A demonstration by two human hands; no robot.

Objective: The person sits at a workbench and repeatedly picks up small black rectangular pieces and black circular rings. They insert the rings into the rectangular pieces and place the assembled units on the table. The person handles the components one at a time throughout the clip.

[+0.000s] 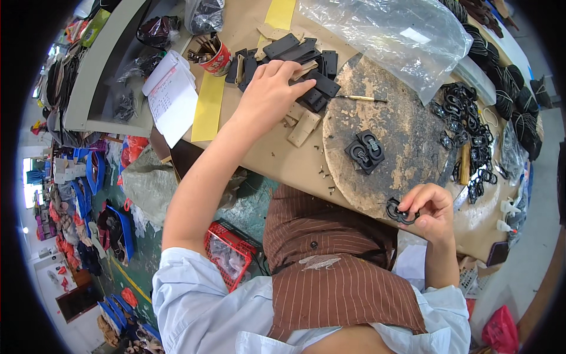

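My left hand [270, 94] is over a heap of flat black rectangular pieces [282, 46], its fingers spread and touching or just above them. Nothing shows in its grasp. Between the thumb and fingers of my right hand [433, 212] is a black double-ring buckle [401, 211], at the near edge of a round worn board [407, 130]. On this board lies a black piece with a similar double-ring fitting [365, 150] on top. A thin pen-like tool [356, 98] rests near the board's far left edge. Beige flat pieces [304, 128] lie beside the heap.
A red can of tools [217, 59] and white papers [171, 94] stand at the left. A clear plastic bag [395, 29] covers the far side. Many black buckles [463, 112] are piled at the right. Small bits lie by the table's edge; a red basket [227, 253] is below.
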